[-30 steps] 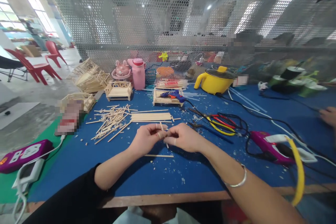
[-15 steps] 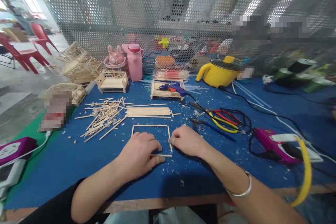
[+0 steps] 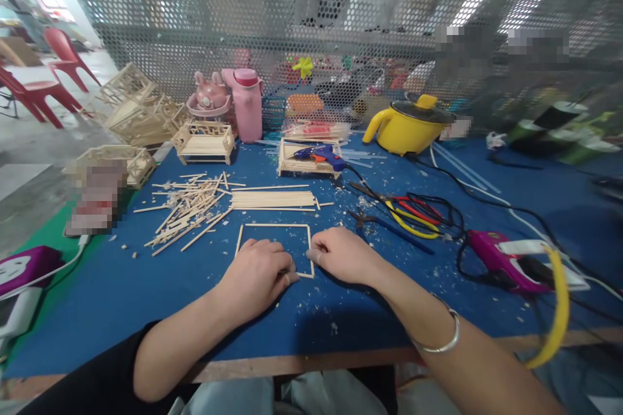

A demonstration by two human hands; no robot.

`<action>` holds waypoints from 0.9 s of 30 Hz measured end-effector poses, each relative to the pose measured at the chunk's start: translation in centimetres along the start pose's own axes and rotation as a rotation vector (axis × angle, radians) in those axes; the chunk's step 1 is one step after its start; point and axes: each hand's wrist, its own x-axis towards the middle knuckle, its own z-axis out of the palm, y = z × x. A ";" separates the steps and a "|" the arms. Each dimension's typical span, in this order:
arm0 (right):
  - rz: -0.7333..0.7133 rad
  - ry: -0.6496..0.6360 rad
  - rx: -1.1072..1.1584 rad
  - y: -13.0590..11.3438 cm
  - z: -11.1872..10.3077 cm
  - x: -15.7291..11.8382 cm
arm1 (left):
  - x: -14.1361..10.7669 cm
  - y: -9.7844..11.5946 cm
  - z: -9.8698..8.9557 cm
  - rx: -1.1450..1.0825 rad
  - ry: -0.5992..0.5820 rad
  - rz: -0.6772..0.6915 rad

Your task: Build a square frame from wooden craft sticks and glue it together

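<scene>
Thin wooden sticks lie in a rectangular outline, with the far stick [image 3: 276,225] flat on the blue table top. My left hand [image 3: 260,269] rests over the near left part of the outline, thumb and fingers closed on the near stick [image 3: 306,275]. With thumb and forefinger, my right hand [image 3: 343,254] pinches the right-hand stick [image 3: 309,240]. The near and right sticks meet at the near right corner. The left stick [image 3: 239,240] runs partly under my left hand, so the near left corner is hidden.
Beyond the outline lie a row of sticks [image 3: 272,200] and a loose stick pile [image 3: 189,211]. A blue glue gun [image 3: 318,155] rests on a small wooden stick frame [image 3: 287,165]. Pliers [image 3: 389,230], cables and a purple power strip [image 3: 506,262] are to the right. A yellow pot [image 3: 411,130] stands behind.
My left hand has drawn its thumb and fingers together at the near stick. The near stick's right end now meets the right-hand stick, where a gap showed before.
</scene>
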 end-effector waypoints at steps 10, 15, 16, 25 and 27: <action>0.046 0.009 0.229 2.1 -1.8 0.2 | -0.4 -4.2 -3.9 -0.143 0.418 -0.253; 0.061 0.128 0.211 1.9 -1.9 0.3 | -1.5 -7.7 -4.9 -0.097 0.373 -0.484; 0.039 0.144 0.202 1.7 -1.7 0.3 | -1.6 -7.8 -4.8 -0.091 0.354 -0.479; -0.124 0.355 0.017 -0.8 0.1 0.0 | -0.4 -8.1 -3.0 -0.126 0.287 -0.403; -0.327 0.376 0.009 -1.6 0.6 -0.3 | -0.2 -8.6 -2.9 -0.184 0.294 -0.384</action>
